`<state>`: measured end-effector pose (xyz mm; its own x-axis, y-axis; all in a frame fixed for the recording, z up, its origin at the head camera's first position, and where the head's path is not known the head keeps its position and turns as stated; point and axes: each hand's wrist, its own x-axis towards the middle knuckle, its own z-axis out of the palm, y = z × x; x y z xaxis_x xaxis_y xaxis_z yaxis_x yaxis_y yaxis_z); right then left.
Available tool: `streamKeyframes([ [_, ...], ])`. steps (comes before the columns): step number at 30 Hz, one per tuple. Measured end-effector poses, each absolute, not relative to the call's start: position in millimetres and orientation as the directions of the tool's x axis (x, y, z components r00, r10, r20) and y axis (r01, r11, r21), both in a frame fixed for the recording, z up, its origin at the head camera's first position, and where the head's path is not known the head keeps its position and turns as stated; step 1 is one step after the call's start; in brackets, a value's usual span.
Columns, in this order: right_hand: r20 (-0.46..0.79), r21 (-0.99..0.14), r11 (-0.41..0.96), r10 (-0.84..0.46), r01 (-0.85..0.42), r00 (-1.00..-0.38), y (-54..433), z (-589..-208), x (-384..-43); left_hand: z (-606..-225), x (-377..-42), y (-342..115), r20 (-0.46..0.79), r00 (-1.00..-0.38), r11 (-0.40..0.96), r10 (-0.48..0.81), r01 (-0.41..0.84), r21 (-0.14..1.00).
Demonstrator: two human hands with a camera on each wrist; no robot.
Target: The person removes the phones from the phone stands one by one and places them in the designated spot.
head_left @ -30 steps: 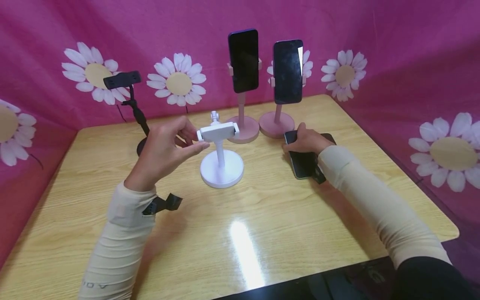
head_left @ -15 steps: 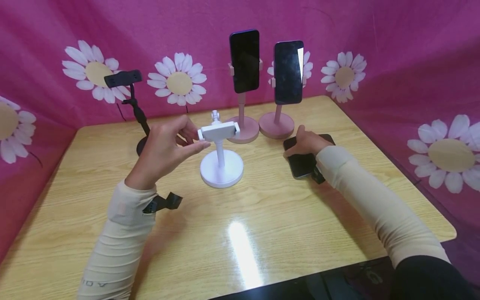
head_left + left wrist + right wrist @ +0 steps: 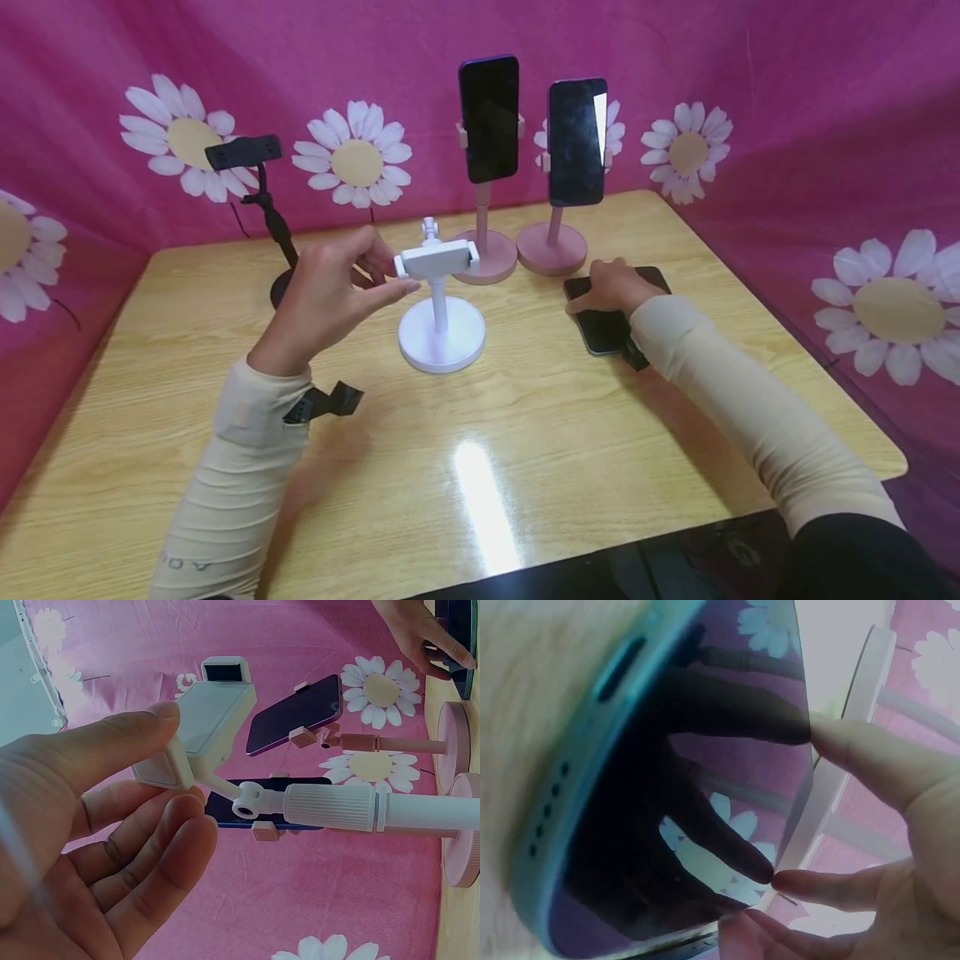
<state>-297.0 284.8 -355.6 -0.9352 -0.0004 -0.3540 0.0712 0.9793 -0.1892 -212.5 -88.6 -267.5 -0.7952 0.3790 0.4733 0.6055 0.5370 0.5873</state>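
A white phone stand [image 3: 441,333] stands on its round base in the middle of the table. My left hand [image 3: 322,292] pinches one end of its clamp [image 3: 214,712]; the left wrist view shows the thumb on the clamp's end and the fingers curled beneath it. A black-screened phone [image 3: 600,329] lies face up at the right. Across its far part my right hand [image 3: 615,287] holds it, thumb at the left edge and fingertips at the far and right edges. Another dark phone [image 3: 654,276] shows partly beyond that hand, mostly hidden by it.
Two pink stands hold upright phones behind the white stand, the left phone [image 3: 489,117] and the right phone [image 3: 576,142]. Back left stands a black phone stand [image 3: 273,225] with its clamp bare. Pink flowered cloth [image 3: 420,50] surrounds the wooden table [image 3: 390,483].
The held phone's screen has turned from greyish with a reflection to dark, its tilt slightly changed. My right fingers have lowered a little. My left hand stays on the clamp.
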Motion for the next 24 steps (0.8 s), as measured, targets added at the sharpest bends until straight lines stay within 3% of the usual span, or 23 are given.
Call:
streamKeyframes([
  [9, -0.286, -0.065, 0.997, -0.055, -0.038, -0.957, 278.9, -354.0, -276.9, -266.6, -213.0, -90.1, 0.481, -0.791, 0.532, 0.379, 0.611, 0.586],
  [17, -0.196, -0.094, 0.993, -0.086, -0.069, -0.977, 290.2, -361.3, -265.8, -264.6, -212.5, -89.9, 0.485, -0.792, 0.535, 0.371, 0.609, 0.585],
  [24, -0.222, -0.140, 0.990, -0.031, 0.000, -0.975, 301.5, -366.4, -262.1, -266.7, -212.7, -88.8, 0.474, -0.801, 0.549, 0.366, 0.597, 0.584],
])
